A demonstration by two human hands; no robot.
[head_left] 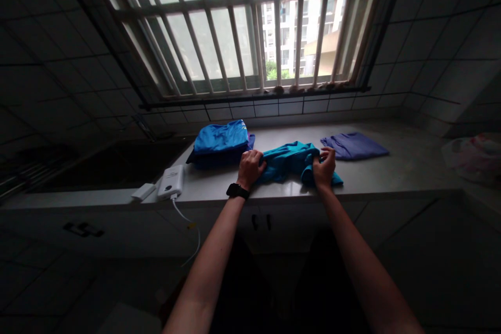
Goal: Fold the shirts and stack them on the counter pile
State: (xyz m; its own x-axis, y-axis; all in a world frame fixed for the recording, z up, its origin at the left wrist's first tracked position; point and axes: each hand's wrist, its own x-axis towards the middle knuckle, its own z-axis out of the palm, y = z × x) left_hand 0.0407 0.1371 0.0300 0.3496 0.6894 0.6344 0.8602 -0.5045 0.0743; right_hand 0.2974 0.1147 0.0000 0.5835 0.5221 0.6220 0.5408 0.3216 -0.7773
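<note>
A crumpled teal garment [289, 160] lies on the pale counter [407, 167] below the barred window. My left hand [249, 168], with a black watch on its wrist, is closed on the garment's left end. My right hand [324, 167] grips its right end, fingers curled into the cloth. Both arms reach forward from the bottom of the view.
A folded stack of blue clothes [221, 142] sits left of the garment. A flat purple garment [354, 145] lies to the right. A white power bank [170, 181] with a dangling cable and a small white block [143, 191] rest near the counter's edge. A dark sink [117, 162] is at left, a plastic bag [475, 154] at far right.
</note>
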